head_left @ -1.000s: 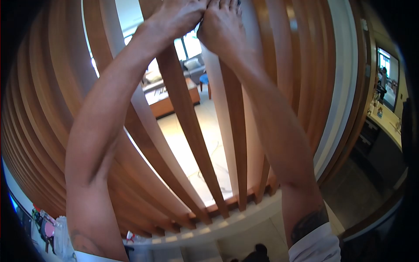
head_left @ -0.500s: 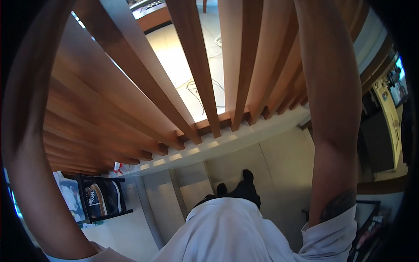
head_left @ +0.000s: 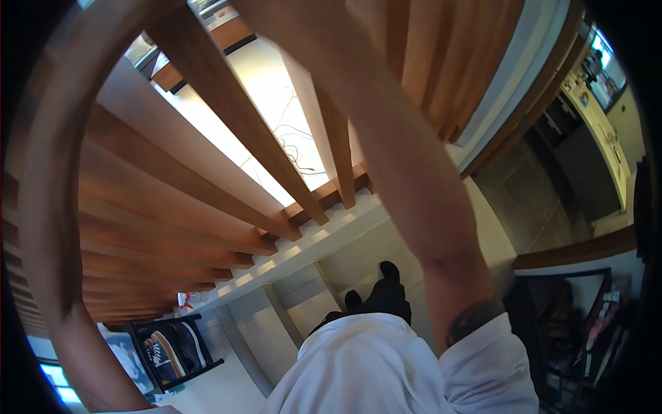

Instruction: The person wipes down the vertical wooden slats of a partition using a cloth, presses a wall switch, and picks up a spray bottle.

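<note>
Both my arms reach up past the top edge of the view, so neither of my hands shows. My left forearm point(head_left: 52, 200) runs along the left side and curves in at the top. Crossing the upper middle, my right forearm point(head_left: 393, 145) passes in front of a row of upright wooden slats point(head_left: 234, 103). What my hands hold or touch is hidden. The slats stand on a pale ledge point(head_left: 258, 276) and have gaps between them.
Steps point(head_left: 265, 314) lie below left of my feet point(head_left: 388, 271). A black shoe rack point(head_left: 181, 376) with shoes stands at lower left, near a spray bottle point(head_left: 185, 299). Beyond the slats, a cable point(head_left: 293, 148) lies on the floor. A dark shelf point(head_left: 562, 338) stands at lower right.
My right arm has swung left across the slats. The view has turned, bringing more of the room on the right into sight. My left arm stays raised at the left.
</note>
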`<state>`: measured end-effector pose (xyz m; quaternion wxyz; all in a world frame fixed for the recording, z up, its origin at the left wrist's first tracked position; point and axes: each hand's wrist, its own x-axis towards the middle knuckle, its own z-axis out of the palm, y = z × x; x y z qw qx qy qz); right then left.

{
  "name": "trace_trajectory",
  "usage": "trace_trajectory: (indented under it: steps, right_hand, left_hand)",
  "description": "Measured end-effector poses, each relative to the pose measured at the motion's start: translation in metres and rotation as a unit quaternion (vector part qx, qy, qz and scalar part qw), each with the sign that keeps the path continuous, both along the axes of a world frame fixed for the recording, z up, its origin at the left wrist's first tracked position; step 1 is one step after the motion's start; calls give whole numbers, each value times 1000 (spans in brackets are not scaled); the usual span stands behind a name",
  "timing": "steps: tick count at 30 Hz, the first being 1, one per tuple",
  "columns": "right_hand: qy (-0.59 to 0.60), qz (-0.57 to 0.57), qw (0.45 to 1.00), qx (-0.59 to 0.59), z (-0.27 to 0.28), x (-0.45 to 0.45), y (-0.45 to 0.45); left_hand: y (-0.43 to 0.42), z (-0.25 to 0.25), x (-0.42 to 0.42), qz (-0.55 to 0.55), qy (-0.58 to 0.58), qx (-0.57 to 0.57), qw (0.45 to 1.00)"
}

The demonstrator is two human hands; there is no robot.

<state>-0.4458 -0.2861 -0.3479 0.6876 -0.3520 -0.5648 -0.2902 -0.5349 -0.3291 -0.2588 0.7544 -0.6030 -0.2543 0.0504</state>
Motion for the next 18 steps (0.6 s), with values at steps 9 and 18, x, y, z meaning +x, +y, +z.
trace_trajectory:
  steps: [9,18]
  right_hand:
    - [104,47,988,-107,-91,-15,-34]
    - [99,131,949,-268,-173,-25,-53]
  left_hand:
    - [-10,-75,3,-9,-24,-177,984]
    - [2,-157,-6,-70,-40,-262,962]
